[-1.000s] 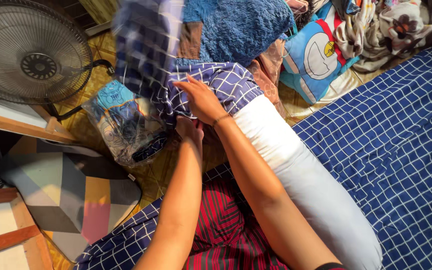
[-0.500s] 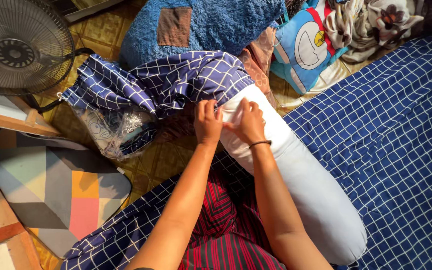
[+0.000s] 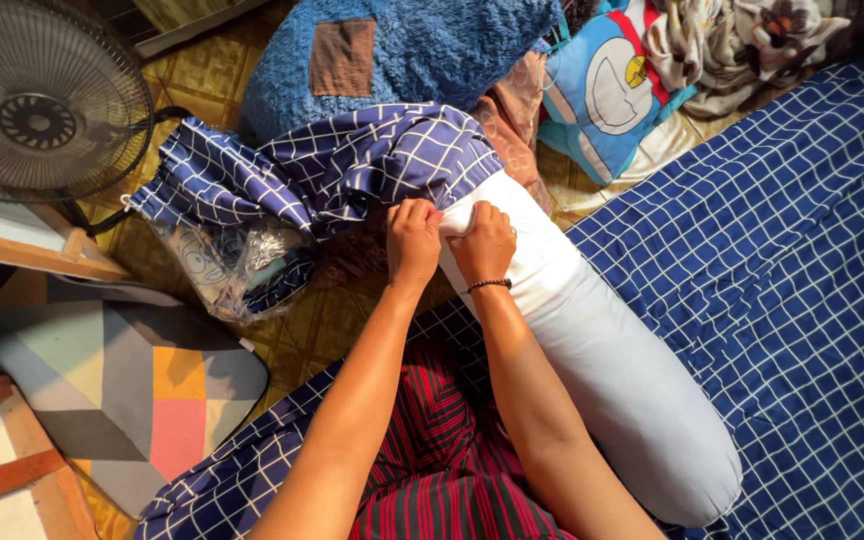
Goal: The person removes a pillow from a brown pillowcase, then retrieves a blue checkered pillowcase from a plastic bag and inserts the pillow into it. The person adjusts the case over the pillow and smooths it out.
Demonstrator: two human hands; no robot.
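Long white bolster pillow (image 3: 602,350), lying diagonally from the lap up toward the far floor, its near end resting on the blue checked bedsheet (image 3: 792,260). Far end capped by a bunched blue checked pillowcase (image 3: 352,165), the hem reaching just past the pillow's top and the loose remainder trailing left over the floor. Left hand (image 3: 413,240) closed on the hem of that case at the pillow's left edge, knuckles up. Right hand (image 3: 484,243) just beside it, touching it or nearly so, fingers curled onto the white pillow right at the hem; probably pinching the fabric edge too, though hidden under the knuckles. Dark bead bracelet (image 3: 489,285) on the right wrist. Red striped cloth (image 3: 442,450) across the lap between the forearms.

Left of the case, a crumpled clear plastic bag (image 3: 237,265) on the yellow patterned floor (image 3: 322,320). Farther left, a round fan (image 3: 37,100) and a geometric-patterned cushion (image 3: 122,390). Beyond the case, a fuzzy blue cushion with a brown patch (image 3: 422,50); to its right, a light blue cartoon pillow (image 3: 612,90) and a heap of floral cloth (image 3: 742,45).
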